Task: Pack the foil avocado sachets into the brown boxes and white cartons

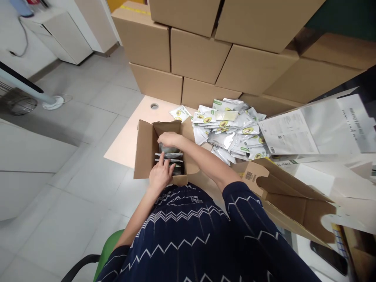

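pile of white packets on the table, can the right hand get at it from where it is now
Probably yes: the pile of white packets lies uncovered just right of the open box. The right hand would likely just have to lift out over the side flap.

"Meal" — on a loose white sachet [179, 113], on a piled sachet [203, 118], other print — too small

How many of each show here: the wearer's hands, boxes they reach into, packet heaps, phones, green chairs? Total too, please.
Hands: 2 (left hand, right hand)
Box reached into: 1
Packet heap: 1 (single packets overlap too much to count)
Phone: 1
Green chair: 1
Total: 6
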A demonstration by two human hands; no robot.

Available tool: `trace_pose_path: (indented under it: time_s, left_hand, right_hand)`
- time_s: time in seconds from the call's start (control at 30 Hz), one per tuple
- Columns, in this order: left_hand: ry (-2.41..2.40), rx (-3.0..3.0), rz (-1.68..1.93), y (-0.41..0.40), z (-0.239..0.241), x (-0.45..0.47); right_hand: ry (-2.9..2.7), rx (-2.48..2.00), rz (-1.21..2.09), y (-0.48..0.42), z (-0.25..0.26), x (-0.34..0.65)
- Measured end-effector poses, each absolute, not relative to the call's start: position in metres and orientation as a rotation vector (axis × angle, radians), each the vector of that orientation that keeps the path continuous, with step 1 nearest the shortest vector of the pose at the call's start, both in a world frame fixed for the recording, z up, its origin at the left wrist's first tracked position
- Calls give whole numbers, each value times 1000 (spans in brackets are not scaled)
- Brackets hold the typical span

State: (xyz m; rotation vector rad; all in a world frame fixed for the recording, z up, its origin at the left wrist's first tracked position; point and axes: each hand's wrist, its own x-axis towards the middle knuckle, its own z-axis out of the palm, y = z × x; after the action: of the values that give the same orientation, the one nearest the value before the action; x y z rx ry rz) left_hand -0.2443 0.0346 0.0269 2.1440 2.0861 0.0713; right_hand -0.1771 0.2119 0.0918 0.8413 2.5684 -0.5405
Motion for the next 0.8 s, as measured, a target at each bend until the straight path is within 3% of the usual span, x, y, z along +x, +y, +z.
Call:
trace_pose_path:
  time_s: [0.47,0.8]
  left_hand:
    - [2083,2117,106,37,28,-245]
    - [2100,2081,49,41,29,-244]
  right_hand:
    - [2357,712,-650,213,46,-162]
    - [2382,597,-1005,214,46,-152]
